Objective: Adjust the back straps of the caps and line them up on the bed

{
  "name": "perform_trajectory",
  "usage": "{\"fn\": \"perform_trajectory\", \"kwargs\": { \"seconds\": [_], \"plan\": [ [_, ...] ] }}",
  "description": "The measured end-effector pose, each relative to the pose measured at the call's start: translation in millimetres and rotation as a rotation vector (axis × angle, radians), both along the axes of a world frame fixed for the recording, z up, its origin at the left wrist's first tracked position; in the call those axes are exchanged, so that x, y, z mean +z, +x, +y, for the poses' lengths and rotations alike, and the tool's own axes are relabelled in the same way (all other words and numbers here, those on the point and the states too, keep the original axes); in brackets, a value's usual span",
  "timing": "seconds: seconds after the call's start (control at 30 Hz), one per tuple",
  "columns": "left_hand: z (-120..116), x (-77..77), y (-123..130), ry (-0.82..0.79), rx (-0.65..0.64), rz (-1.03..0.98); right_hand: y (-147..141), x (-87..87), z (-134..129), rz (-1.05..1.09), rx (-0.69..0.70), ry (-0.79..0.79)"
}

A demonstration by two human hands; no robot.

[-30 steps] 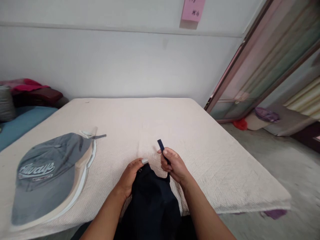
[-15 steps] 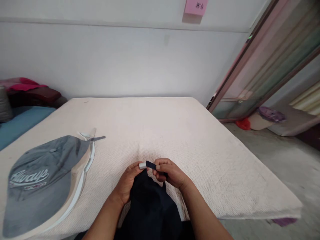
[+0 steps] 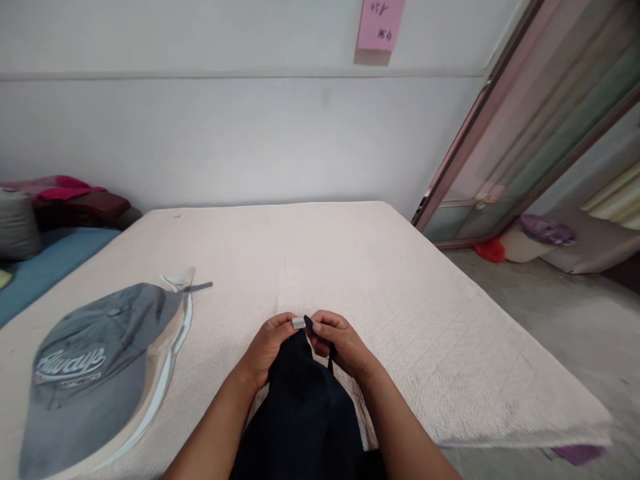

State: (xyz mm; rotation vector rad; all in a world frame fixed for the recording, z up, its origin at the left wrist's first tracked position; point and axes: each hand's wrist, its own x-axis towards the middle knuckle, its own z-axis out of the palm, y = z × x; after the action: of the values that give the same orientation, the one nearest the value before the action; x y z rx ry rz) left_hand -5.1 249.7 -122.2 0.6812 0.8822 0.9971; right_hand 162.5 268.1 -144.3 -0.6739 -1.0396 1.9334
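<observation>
One grey baseball cap (image 3: pixel 95 373), lying crown up on one cream mattress (image 3: pixel 400 313). One left hand (image 3: pixel 267 345), closed, pinching one small silver slider (image 3: pixel 299 323). One navy strap (image 3: pixel 309 325), rising from one dark navy garment (image 3: pixel 295 407) at the mattress's near edge. One right hand (image 3: pixel 345 341), closed on that strap, keeping its end against the slider, both hands touching.

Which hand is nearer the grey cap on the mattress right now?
Left. The left hand, holding a small silver clip, is to the right of the grey cap, not touching it. The right hand, on a navy strap, is farther right, beyond the left hand.
</observation>
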Motion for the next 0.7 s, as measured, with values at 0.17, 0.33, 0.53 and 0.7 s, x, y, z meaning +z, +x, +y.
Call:
{"fn": "perform_trajectory", "kwargs": {
  "seconds": [0.17, 0.33, 0.53, 0.7],
  "plan": [
    [1, 4.4, -4, 0.022, 0.046, -0.06, -11, 15.7, 7, -0.018, 0.034, 0.002],
    [0, 5.8, -17, 0.071, 0.121, -0.071, -26, 33.5, 14, -0.075, 0.119, 0.065],
    [-3, 3.5, -19, 0.036, 0.056, -0.065, -22, 30.6, 8, -0.076, 0.116, 0.051],
    [-9, -1.1, -13, 0.046, 0.006, -0.114, -17, 20.9, 5, -0.055, 0.127, -0.017]
  ]
}}
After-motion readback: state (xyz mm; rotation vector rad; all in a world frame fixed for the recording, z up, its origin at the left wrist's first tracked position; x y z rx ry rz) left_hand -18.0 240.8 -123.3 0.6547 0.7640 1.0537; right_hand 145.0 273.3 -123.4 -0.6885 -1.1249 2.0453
